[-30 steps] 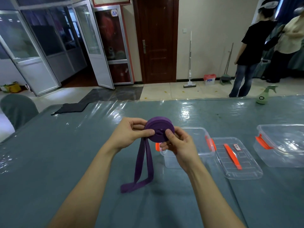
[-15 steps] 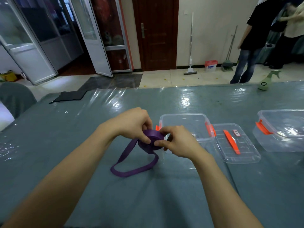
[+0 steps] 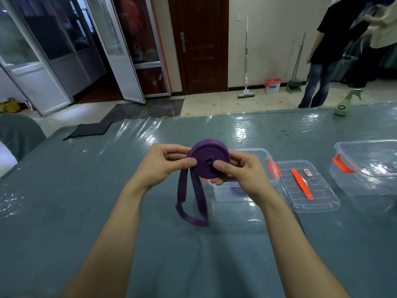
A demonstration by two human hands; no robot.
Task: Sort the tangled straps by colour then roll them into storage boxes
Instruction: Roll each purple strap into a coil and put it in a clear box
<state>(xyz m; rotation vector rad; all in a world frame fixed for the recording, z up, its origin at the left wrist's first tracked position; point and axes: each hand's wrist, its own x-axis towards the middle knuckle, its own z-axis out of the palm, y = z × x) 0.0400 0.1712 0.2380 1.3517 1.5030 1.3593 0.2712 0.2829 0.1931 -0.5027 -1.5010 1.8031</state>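
**Purple strap (image 3: 209, 160) almost wound**

Its loose tail (image 3: 191, 203) hangs straight down from the coil (image 3: 206, 151), left of the box (image 3: 249, 150), nearer the left hand (image 3: 160, 168), which pinches the coil's edge. Right hand (image 3: 242, 175) pinches its centre. Coil held upright over the box's near-left corner.

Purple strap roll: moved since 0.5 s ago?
Yes. The purple strap roll rose: it was low by the near-left corner of the storage box, and now it covers the far-left corner.
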